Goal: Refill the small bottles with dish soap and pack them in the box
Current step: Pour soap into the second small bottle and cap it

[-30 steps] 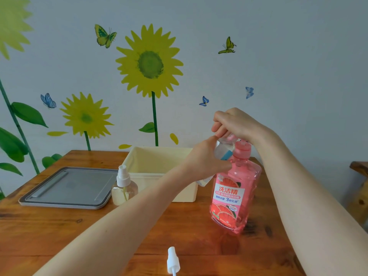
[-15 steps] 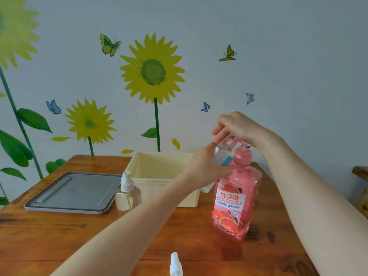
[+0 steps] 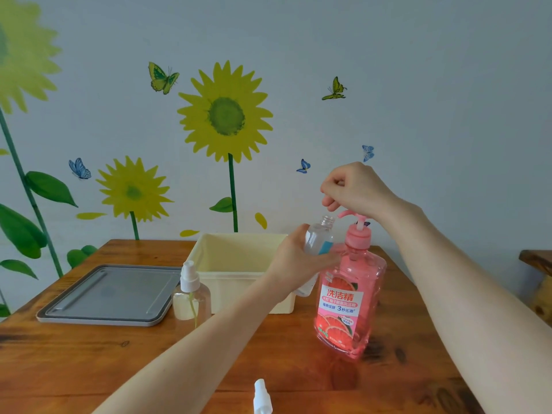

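Right of centre, the left hand (image 3: 294, 259) grips the uncapped small bottle (image 3: 319, 238) beside the soap pump (image 3: 357, 234), which the right hand (image 3: 357, 186) covers with curled fingers; a misaligned neck could spill soap.

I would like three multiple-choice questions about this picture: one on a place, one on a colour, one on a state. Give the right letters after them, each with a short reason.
1. Where does the capped spray bottle stand?
A. on the table, between the grey tray and the box
B. inside the box
C. on the tray

2. What colour is the big soap bottle?
A. green
B. blue
C. pink

3. The small bottle in the left hand is:
A. capped
B. uncapped
C. lying flat

Answers: 1 A, it stands on the wood between them; 2 C, its plastic is pink; 3 B, its mouth is bare.
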`<state>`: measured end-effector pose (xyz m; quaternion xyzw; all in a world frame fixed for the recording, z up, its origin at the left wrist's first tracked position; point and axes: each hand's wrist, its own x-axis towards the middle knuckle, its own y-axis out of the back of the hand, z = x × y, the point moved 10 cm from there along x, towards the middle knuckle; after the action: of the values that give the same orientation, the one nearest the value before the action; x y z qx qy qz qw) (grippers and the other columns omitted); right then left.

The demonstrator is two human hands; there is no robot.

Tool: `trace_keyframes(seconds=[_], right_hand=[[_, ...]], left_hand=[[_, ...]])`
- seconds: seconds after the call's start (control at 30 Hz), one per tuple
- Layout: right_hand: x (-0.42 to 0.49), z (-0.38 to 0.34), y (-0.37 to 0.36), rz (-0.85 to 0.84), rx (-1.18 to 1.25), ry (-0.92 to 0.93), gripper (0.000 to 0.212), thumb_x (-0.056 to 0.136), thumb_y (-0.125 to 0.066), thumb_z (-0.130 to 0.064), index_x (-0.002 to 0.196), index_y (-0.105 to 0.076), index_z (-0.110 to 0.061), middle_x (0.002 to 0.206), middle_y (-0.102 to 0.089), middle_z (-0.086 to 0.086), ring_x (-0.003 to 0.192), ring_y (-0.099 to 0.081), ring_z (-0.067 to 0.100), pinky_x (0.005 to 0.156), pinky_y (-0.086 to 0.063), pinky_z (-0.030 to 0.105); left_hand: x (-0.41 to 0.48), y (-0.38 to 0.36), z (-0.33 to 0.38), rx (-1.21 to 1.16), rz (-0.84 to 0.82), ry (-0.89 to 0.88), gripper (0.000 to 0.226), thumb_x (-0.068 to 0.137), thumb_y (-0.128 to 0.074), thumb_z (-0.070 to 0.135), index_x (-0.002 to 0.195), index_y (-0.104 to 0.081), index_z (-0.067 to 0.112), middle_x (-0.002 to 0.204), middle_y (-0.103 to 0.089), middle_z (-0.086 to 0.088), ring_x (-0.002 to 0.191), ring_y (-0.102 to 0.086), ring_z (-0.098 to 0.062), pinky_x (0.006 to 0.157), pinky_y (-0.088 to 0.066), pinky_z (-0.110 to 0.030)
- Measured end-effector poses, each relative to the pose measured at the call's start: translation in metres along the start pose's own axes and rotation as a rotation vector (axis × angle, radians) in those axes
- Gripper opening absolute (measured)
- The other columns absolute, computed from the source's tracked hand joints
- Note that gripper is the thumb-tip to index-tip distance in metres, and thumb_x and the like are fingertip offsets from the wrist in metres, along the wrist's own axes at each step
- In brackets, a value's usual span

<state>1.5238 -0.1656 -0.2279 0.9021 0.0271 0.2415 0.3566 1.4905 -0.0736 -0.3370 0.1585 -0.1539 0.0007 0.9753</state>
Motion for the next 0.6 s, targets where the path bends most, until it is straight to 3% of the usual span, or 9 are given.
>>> trace_keyframes(seconds=[0.2,0.33,0.37,0.47,0.6], right_hand=[[-0.002,-0.031,0.007,0.07,0.047,0.111,0.018,0.085,-0.047,-0.011,0.079,-0.064,-0.009,0.07,-0.069,-0.003,0.056,-0.065,0.0,0.055,-0.047,0.007],[-0.01,-0.051,0.0,0.062,0.111,0.122,0.018,0.085,-0.048,-0.013,0.075,-0.063,-0.018,0.07,-0.07,-0.005,0.062,-0.069,0.004,0.067,-0.051,0.025],[-0.012,-0.056,-0.004,0.048,0.118,0.122,0.018,0.085,-0.048,-0.014,0.075,-0.062,-0.02,0.07,-0.07,-0.005,0.063,-0.069,0.005,0.066,-0.052,0.027],[-0.02,-0.073,-0.014,0.012,0.113,0.137,0.016,0.088,-0.049,-0.014,0.081,-0.063,-0.016,0.073,-0.071,-0.002,0.061,-0.068,0.005,0.053,-0.048,0.014],[-0.033,-0.087,-0.03,-0.042,0.152,0.136,0.013,0.088,-0.051,-0.011,0.084,-0.063,-0.011,0.07,-0.069,0.001,0.059,-0.067,0.01,0.057,-0.05,0.019]], left_hand=[[-0.005,0.03,0.009,-0.143,0.115,-0.018,0.05,0.072,-0.074,0.036,0.113,-0.046,0.031,0.087,-0.056,0.015,0.076,-0.057,-0.002,0.049,-0.041,-0.005],[-0.017,0.055,0.018,-0.199,0.196,-0.068,0.037,0.072,-0.074,0.031,0.099,-0.049,0.036,0.087,-0.058,0.011,0.078,-0.057,-0.004,0.049,-0.042,-0.004],[-0.021,0.06,0.02,-0.191,0.214,-0.075,0.039,0.072,-0.074,0.031,0.101,-0.049,0.036,0.088,-0.058,0.01,0.079,-0.057,-0.005,0.05,-0.042,-0.005],[-0.035,0.078,0.024,-0.171,0.259,-0.085,0.042,0.073,-0.073,0.032,0.105,-0.047,0.035,0.09,-0.057,0.011,0.081,-0.056,-0.006,0.051,-0.041,-0.007],[-0.053,0.094,0.025,-0.182,0.257,-0.08,0.043,0.073,-0.073,0.028,0.11,-0.051,0.027,0.092,-0.06,0.002,0.082,-0.057,-0.011,0.061,-0.042,-0.016]])
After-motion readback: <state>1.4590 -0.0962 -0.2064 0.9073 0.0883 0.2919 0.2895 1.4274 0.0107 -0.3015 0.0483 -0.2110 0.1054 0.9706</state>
